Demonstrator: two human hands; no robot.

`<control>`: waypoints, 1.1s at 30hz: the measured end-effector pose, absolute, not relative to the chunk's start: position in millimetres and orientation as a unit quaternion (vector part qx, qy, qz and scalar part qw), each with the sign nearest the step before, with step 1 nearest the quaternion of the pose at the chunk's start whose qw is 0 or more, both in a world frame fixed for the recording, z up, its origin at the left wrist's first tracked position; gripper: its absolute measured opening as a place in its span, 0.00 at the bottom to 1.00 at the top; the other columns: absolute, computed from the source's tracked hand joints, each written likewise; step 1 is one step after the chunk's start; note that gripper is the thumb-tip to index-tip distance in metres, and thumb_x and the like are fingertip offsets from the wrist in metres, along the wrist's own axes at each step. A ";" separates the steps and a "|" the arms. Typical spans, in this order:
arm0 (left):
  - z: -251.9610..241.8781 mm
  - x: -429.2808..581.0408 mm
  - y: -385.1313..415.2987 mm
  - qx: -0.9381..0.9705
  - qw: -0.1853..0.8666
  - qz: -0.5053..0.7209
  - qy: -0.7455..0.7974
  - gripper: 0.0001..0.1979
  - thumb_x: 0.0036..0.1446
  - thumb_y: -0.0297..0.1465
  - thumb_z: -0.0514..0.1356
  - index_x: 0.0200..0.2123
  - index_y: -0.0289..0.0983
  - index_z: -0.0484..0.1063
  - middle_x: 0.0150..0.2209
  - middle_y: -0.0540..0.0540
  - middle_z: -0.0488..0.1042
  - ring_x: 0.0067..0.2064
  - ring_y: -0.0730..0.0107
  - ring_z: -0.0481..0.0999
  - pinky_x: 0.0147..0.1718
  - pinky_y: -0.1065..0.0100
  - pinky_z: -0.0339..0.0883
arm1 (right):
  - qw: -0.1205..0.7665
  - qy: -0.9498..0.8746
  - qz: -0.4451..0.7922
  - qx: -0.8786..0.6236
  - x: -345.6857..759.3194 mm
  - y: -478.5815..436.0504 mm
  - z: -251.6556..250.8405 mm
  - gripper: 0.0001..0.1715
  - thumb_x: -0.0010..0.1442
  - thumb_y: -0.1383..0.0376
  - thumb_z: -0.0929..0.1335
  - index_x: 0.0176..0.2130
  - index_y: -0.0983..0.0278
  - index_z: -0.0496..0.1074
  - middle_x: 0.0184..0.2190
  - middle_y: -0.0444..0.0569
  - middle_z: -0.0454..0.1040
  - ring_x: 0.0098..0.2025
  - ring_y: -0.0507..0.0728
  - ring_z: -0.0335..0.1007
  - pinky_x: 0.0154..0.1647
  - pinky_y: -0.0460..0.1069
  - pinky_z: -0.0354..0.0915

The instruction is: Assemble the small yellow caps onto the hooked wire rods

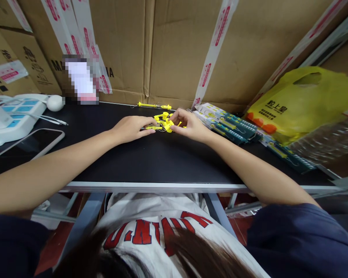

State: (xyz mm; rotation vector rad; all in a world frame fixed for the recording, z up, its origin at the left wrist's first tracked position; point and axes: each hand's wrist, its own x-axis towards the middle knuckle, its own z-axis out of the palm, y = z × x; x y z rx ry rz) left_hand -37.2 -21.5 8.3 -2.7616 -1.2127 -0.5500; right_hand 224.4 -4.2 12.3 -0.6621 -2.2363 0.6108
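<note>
A small heap of yellow plastic hook tools [164, 116] with thin wire parts lies on the black tabletop, between my hands. My left hand [130, 128] comes in from the left, its thumb and fingers closed around one end of a slim yellow rod [155, 127]. My right hand [190, 125] pinches a yellow plastic piece [168, 126] at the heap's right side. The fingers partly cover the pieces, so their exact shapes are unclear. Behind the heap, a single yellow rod with a wire hook [150, 105] lies lengthwise near the cardboard.
Printed packages [229, 123] are stacked to the right, beside a yellow plastic bag [304, 104]. On the left are a phone [29, 144], a white power strip [20, 116] and cables. A blurred-out device [81, 79] leans on the cardboard boxes [174, 50] behind. The table's metal edge [156, 187] runs in front.
</note>
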 end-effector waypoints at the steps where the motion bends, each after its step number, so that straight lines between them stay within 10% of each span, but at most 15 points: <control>1: 7.6 -37.3 -20.5 -0.904 0.044 -0.177 -0.387 0.20 0.66 0.44 0.52 0.53 0.42 0.72 0.41 0.47 0.77 0.40 0.67 0.75 0.36 0.70 0.61 | 0.349 -0.872 0.228 -0.256 224.4 -4.6 12.1 0.17 0.58 0.54 0.71 0.39 0.63 0.67 0.33 0.47 0.72 0.34 0.52 0.68 0.33 0.47 0.66; 21: -0.2 -37.3 -14.9 -0.908 0.038 -0.130 -0.396 0.20 0.66 0.45 0.52 0.53 0.45 0.75 0.48 0.44 0.71 0.49 0.60 0.71 0.46 0.64 0.64 | 0.257 -0.902 0.186 -0.293 218.8 -8.0 6.6 0.09 0.58 0.62 0.70 0.36 0.64 0.69 0.28 0.44 0.71 0.28 0.51 0.64 0.29 0.46 0.61; 33: -1.8 -37.3 -12.8 -0.905 0.054 -0.134 -0.401 0.22 0.65 0.45 0.53 0.55 0.42 0.73 0.48 0.43 0.73 0.50 0.60 0.72 0.47 0.64 0.64 | 0.260 -0.694 0.542 -0.396 221.0 -1.9 14.8 0.22 0.60 0.50 0.72 0.32 0.62 0.62 0.20 0.42 0.68 0.17 0.47 0.59 0.12 0.41 0.52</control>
